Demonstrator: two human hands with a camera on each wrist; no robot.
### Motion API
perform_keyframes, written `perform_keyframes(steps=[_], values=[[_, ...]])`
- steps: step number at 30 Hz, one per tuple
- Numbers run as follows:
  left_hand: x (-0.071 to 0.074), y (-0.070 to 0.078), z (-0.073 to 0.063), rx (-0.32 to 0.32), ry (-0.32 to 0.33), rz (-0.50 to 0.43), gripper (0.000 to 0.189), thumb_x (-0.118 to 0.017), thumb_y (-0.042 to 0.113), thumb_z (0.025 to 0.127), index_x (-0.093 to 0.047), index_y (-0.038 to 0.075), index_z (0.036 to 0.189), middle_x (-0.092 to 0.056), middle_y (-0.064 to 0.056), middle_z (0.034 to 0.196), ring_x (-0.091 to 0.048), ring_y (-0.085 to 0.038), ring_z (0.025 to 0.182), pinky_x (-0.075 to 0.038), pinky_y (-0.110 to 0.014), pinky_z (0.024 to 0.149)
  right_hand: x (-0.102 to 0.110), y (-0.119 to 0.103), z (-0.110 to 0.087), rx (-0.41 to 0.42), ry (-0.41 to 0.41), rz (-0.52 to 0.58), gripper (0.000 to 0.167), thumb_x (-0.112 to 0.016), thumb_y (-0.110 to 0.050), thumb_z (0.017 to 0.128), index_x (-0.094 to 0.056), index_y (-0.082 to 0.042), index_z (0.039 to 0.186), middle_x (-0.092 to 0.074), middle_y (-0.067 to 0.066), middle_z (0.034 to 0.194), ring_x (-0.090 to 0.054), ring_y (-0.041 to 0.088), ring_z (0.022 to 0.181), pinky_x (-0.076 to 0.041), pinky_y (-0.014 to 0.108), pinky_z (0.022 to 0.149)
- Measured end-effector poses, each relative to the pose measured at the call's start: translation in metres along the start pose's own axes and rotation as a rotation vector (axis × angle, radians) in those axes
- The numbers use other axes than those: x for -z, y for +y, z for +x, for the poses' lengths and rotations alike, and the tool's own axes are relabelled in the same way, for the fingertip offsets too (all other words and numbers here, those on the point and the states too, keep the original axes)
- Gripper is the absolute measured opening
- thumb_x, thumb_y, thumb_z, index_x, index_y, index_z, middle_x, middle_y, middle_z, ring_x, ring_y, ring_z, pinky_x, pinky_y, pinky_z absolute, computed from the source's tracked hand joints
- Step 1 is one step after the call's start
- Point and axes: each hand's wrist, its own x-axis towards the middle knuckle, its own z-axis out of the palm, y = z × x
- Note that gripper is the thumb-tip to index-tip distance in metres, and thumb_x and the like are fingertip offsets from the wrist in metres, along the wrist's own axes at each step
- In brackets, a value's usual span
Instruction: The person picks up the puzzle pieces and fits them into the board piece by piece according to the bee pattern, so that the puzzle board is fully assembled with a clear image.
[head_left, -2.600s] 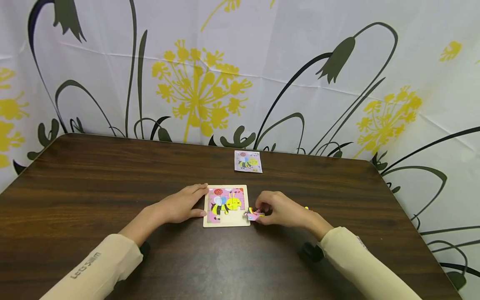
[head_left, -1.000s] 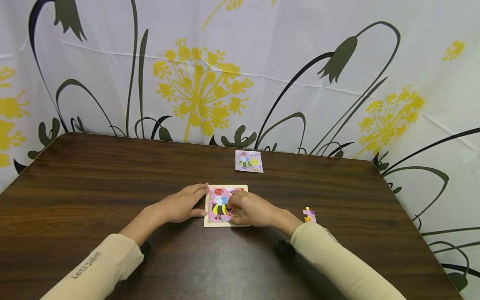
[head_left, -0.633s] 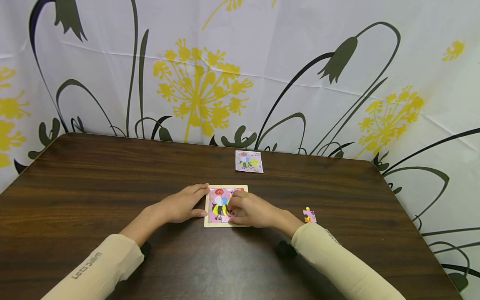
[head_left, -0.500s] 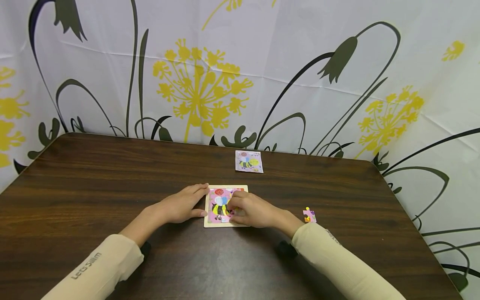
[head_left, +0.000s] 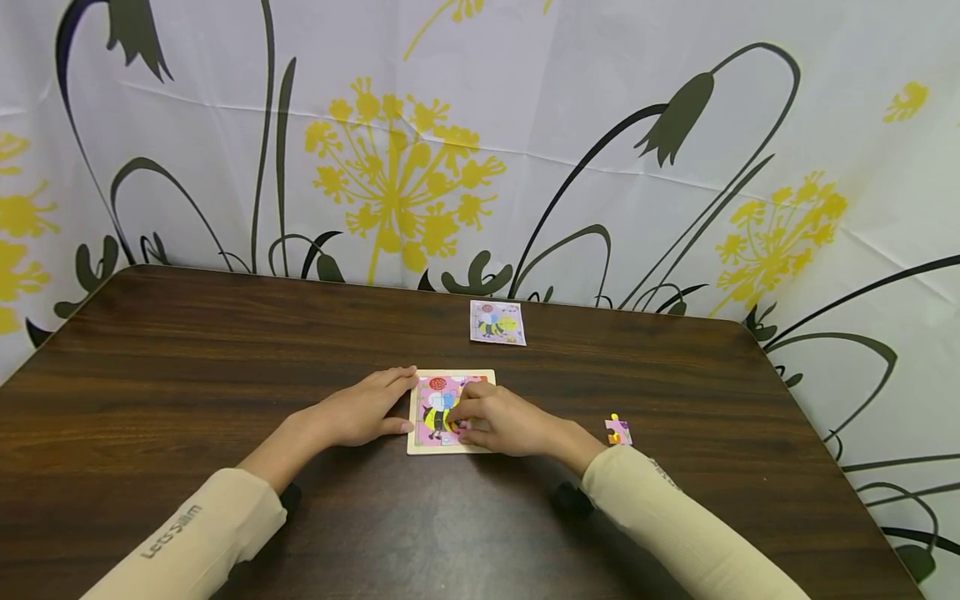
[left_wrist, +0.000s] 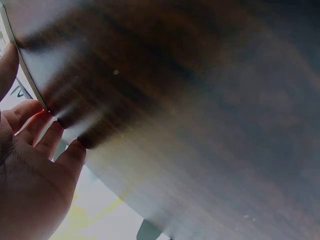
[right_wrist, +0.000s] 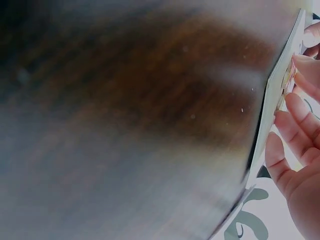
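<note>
A square wooden jigsaw puzzle [head_left: 435,407] with a bee picture lies on the table in a pale frame. Against its left edge rests my left hand [head_left: 360,412], thumb near the lower corner and fingers extended along the upper part; the left wrist view shows these fingertips at the frame edge. My right hand [head_left: 506,419] is over the puzzle's lower right, thumb and index finger pinching a pink puzzle piece [head_left: 447,438] partly covered by the fingers. That hand hides the puzzle's right side. A loose puzzle piece [head_left: 618,431] lies to the right, near the right sleeve.
Behind the puzzle lies a paper card [head_left: 498,322] printed with the same bee picture. The dark wooden table [head_left: 225,350] backs onto a white curtain [head_left: 555,100] with flower patterns.
My right hand has carried the puzzle piece leftward from beside the frame into its lower right. Since then its fingers have shifted slightly on the piece. The left hand has stayed put.
</note>
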Motion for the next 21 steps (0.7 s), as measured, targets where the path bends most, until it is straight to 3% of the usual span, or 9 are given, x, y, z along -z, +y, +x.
perform_keyframes(steps=[21], values=[[-0.0002, -0.0027, 0.0013, -0.004, -0.011, 0.0, 0.063, -0.057, 0.03, 0.09, -0.034, -0.006, 0.137, -0.026, -0.023, 0.144, -0.023, -0.039, 0.131, -0.025, -0.052, 0.102, 0.0016, 0.0001, -0.0013, -0.003, -0.01, 0.0, 0.021, -0.068, -0.012, 0.082, -0.068, -0.007, 0.102, -0.055, 0.004, 0.091, -0.049, 0.013, 0.082, -0.042, 0.018, 0.073]])
